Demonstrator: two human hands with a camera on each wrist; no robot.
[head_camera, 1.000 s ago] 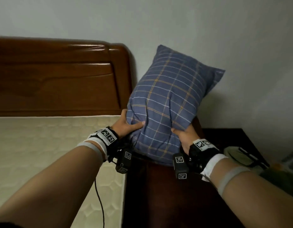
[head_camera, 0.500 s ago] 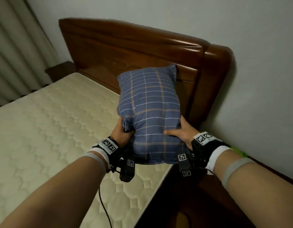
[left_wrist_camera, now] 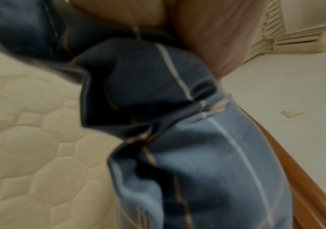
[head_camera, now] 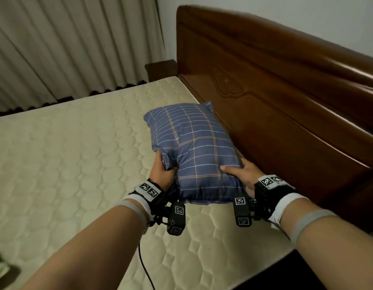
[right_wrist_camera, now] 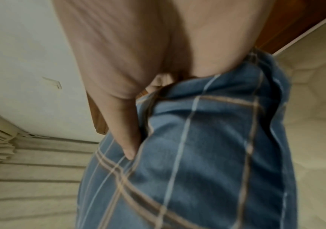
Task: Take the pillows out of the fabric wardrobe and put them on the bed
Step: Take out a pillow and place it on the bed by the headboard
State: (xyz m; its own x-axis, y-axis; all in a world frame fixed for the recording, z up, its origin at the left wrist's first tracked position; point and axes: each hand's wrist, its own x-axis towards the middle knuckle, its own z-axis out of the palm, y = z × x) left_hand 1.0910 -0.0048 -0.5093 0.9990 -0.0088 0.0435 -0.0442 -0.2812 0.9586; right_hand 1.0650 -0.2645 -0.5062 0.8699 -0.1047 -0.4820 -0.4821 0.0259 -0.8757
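Note:
A blue plaid pillow (head_camera: 194,151) is held low over the cream quilted mattress (head_camera: 66,168) of the bed, close to the wooden headboard (head_camera: 286,105). My left hand (head_camera: 162,172) grips its near left side, bunching the fabric. My right hand (head_camera: 242,174) grips its near right side, thumb on top. The left wrist view shows the crumpled pillow (left_wrist_camera: 187,147) just above the mattress (left_wrist_camera: 30,139). In the right wrist view my thumb (right_wrist_camera: 123,131) presses into the pillow (right_wrist_camera: 197,155). The wardrobe is out of view.
Beige pleated curtains (head_camera: 66,45) hang beyond the bed's far side. A dark nightstand corner (head_camera: 160,69) stands at the far end of the headboard. A black cable (head_camera: 143,264) dangles from my left wrist over the mattress. An air conditioner (left_wrist_camera: 303,38) hangs on the wall.
The pillow has swung left from above the dark bedside table to over the mattress and tipped from upright to nearly flat and lower. Both hands kept their grip.

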